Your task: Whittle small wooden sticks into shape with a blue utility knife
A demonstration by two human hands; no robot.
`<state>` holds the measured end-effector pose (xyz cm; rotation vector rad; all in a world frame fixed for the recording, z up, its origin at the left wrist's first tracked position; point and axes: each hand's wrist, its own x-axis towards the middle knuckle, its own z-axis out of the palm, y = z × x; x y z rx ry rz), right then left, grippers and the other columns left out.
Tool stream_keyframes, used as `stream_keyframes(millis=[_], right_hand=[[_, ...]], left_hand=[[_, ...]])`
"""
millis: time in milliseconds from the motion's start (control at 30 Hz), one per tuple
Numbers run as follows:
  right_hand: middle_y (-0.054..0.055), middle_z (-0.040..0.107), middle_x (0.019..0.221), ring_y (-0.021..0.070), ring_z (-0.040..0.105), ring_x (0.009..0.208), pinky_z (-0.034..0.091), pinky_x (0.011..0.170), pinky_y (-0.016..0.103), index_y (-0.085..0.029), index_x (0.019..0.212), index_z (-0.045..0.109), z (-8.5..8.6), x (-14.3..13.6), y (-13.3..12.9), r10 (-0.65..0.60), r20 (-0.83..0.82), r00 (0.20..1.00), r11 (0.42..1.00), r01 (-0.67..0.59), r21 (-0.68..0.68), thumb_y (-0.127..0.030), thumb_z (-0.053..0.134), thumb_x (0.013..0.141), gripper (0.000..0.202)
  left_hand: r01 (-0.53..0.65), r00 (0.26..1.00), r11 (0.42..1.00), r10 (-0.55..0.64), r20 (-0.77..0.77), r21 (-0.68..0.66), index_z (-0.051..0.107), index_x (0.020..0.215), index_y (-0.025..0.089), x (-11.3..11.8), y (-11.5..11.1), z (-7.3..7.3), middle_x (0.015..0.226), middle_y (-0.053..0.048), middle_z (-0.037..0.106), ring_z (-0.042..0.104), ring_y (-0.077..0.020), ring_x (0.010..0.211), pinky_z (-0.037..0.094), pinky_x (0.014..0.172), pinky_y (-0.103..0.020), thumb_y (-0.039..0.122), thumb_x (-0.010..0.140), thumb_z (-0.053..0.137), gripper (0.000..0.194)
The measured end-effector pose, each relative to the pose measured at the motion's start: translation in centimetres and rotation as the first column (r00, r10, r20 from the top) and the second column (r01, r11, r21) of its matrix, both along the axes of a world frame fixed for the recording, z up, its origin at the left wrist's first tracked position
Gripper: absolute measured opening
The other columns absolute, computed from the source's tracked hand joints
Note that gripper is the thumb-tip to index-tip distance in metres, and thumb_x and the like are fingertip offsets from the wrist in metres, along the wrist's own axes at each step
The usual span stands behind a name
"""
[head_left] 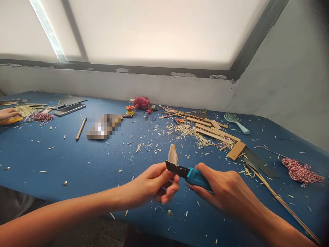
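Near the middle of the view, my left hand (163, 181) pinches a small pale piece of wood or bamboo (173, 154), whose shaped end points upward. My right hand (221, 185) is wrapped round the teal handle of a utility knife (196, 177). The knife's dark blade points left and lies across the lower part of the pale piece, just above my left fingertips. Both hands are raised over the front part of the blue table (102, 171). The lower end of the pale piece is hidden by my fingers and the blade.
Bamboo strips (216, 132) and shavings lie beyond my hands, with a hairbrush (236, 122) and a string bundle (300, 169) at right. A long stick (282, 202) reaches the front right. Another person's hand (9, 114) is at far left. A pink toy (141, 102) stands at the back.
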<state>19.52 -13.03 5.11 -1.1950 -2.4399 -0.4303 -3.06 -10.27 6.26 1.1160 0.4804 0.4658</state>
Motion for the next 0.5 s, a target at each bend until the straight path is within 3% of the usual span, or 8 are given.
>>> stream_keyframes(millis=[200, 333, 500], right_hand=[[-0.002, 0.054, 0.062, 0.0091, 0.049, 0.047, 0.032, 0.046, 0.021, -0.018, 0.092, 0.047, 1.2, -1.0, -0.6, 0.052, -0.076, 0.996, 0.999, -0.052, 0.006, -0.041, 0.044, 0.09, 0.024], [-0.001, 0.055, 0.064, 0.0097, 0.048, 0.049, 0.031, 0.047, 0.022, -0.016, 0.095, 0.047, 1.4, -1.7, -0.9, 0.097, -0.109, 0.989, 0.993, -0.104, -0.056, -0.034, 0.044, 0.089, 0.019], [0.0, 0.051, 0.056, 0.0108, 0.045, 0.045, 0.026, 0.045, 0.024, -0.019, 0.082, 0.05, 1.1, -1.5, -1.2, 0.059, -0.105, 0.993, 0.992, -0.07, -0.105, -0.043, 0.036, 0.091, 0.029]], left_hand=[[-0.163, 0.985, 0.984, 0.166, 0.036, -0.069, 0.043, 0.074, 0.016, 0.1, -1.8, -1.0, 0.063, 0.003, 0.043, 0.04, -0.005, 0.049, 0.025, 0.046, -0.018, 0.047, 0.089, 0.039, 0.035], [-0.265, 0.953, 0.952, 0.282, 0.109, -0.153, 0.04, 0.068, 0.015, 0.3, -3.2, -1.6, 0.059, 0.004, 0.036, 0.032, -0.0035, 0.045, 0.022, 0.044, -0.018, 0.044, 0.091, 0.038, 0.037], [-0.149, 0.953, 0.889, 0.246, 0.178, -0.434, 0.034, 0.066, 0.016, -0.1, -4.6, -1.3, 0.056, 0.007, 0.028, 0.02, -0.0008, 0.04, 0.013, 0.041, -0.017, 0.038, 0.087, 0.046, 0.033]])
